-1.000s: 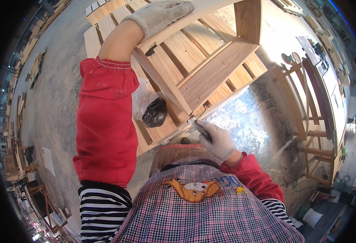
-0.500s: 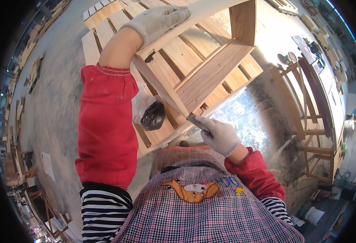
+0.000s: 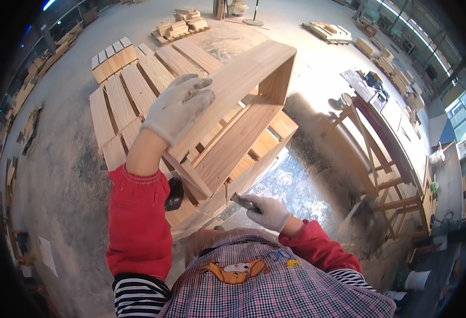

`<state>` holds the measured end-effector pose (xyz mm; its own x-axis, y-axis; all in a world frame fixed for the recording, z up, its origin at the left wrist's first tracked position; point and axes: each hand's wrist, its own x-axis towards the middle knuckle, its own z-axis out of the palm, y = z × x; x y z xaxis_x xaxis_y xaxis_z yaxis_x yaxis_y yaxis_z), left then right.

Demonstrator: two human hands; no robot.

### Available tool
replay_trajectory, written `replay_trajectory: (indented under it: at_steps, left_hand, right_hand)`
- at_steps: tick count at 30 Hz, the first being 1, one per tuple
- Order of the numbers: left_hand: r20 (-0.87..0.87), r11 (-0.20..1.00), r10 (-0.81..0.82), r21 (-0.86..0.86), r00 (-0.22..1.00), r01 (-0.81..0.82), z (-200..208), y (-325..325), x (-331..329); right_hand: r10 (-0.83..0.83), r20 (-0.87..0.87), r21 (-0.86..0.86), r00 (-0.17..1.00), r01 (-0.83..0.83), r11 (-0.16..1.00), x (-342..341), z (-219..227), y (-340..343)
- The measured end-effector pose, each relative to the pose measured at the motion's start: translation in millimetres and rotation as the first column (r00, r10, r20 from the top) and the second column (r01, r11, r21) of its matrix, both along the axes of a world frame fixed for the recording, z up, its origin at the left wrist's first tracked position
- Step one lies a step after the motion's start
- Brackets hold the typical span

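A pale wooden box frame (image 3: pixel 246 71) stands tilted on a slatted wooden platform (image 3: pixel 121 98). My left hand (image 3: pixel 180 108), in a whitish work glove, rests on the frame's upper board with its fingers stretched out and slightly apart. Lower and to the right, my gloved right hand (image 3: pixel 269 213) is closed around a small dark flat piece (image 3: pixel 240 200). That piece points at the frame's near corner, with a small gap between them. Its exact kind is hard to make out. Beside my left forearm, part of a black plastic bag (image 3: pixel 174 195) shows on the slats.
To the right stands a long workbench (image 3: pixel 413 153) on wooden trestle legs, with tools on it. Stacked boards (image 3: pixel 182 26) and a low pallet of wooden parts (image 3: pixel 327 33) lie farther back. A white spool (image 3: pixel 417 280) sits at the lower right.
My view has tilted up, showing more floor behind. The dark piece in my right hand has come away from the frame's near corner. My left hand's fingers have spread a little on the board.
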<state>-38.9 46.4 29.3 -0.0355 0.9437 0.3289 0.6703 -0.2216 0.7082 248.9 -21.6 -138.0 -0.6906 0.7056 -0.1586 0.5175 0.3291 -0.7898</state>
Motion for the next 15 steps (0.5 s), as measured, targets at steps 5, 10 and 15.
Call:
replay_trajectory:
  at_steps: [5, 10, 15]
  left_hand:
    - [0.404, 0.933, -0.088, 0.354, 0.911, -0.066, 2.9, -29.2, 9.7]
    - [0.853, 0.932, -0.172, 0.304, 0.493, -0.200, -51.1, -61.8, -16.5]
    - [0.847, 0.968, -0.145, 0.228, 0.511, -0.105, -167.2, -91.6, -15.9]
  right_hand:
    - [-0.031, 0.084, -0.027, 0.996, 0.033, 0.999, 48.8, -3.7, 3.6]
    - [-0.105, 0.076, -0.073, 0.991, 0.111, 0.991, 97.3, -4.8, 0.5]
    - [-0.125, 0.097, -0.068, 0.987, 0.132, 0.989, 123.4, -5.2, 7.2]
